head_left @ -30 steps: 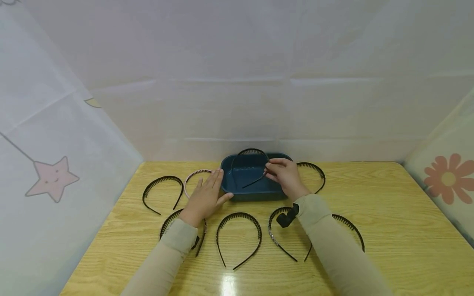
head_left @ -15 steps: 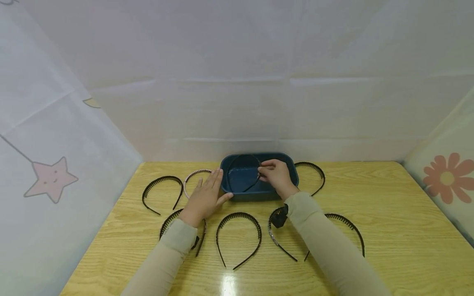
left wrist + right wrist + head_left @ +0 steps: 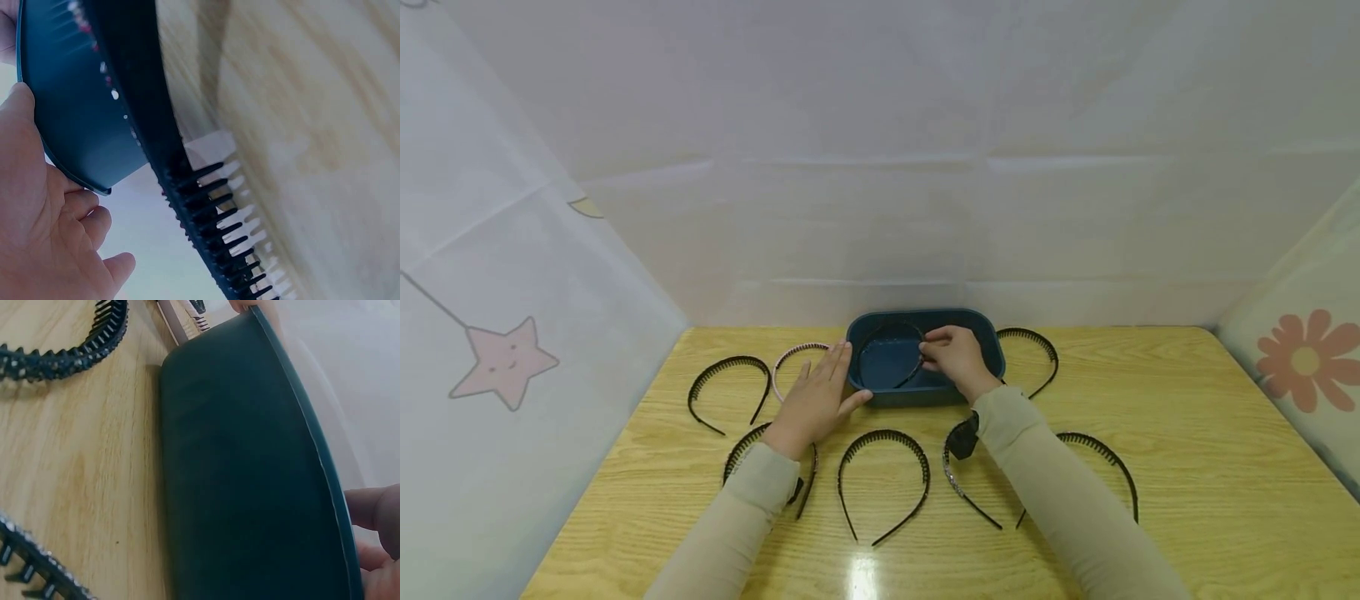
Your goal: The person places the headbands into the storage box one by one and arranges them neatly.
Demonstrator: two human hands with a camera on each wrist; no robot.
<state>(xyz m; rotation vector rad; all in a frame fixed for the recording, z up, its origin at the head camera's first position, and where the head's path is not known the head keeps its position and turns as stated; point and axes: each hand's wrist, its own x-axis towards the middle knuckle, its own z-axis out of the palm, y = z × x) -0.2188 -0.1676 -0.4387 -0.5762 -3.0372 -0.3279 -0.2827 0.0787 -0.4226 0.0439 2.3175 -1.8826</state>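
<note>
A dark blue oblong bin (image 3: 917, 399) stands at the table's back edge. My left hand (image 3: 817, 402) rests at the bin's left end, fingers straight and thumb at the front corner. In the left wrist view, the fingertips lie along the rim of the bin (image 3: 81, 119). Between thumb and fingers, my right hand (image 3: 958, 360) pinches the right side of a thin black headband (image 3: 912, 374), held inside the bin. The right wrist view shows the bin's outer wall (image 3: 244, 456) with right-hand fingers (image 3: 381, 515) past its rim; the headband is hidden there.
Around the bin lie a pink headband (image 3: 777, 375) and black toothed ones: far left (image 3: 730, 361), under the left wrist (image 3: 808, 492), front middle (image 3: 883, 435), one with sparkly trim (image 3: 952, 479), and two at right (image 3: 1120, 465), (image 3: 1051, 358). A pale cloth wall (image 3: 880, 208) stands behind.
My right hand has moved left and slightly down, lowering the headband from above the rim into the bin. The left hand has stayed in place.
</note>
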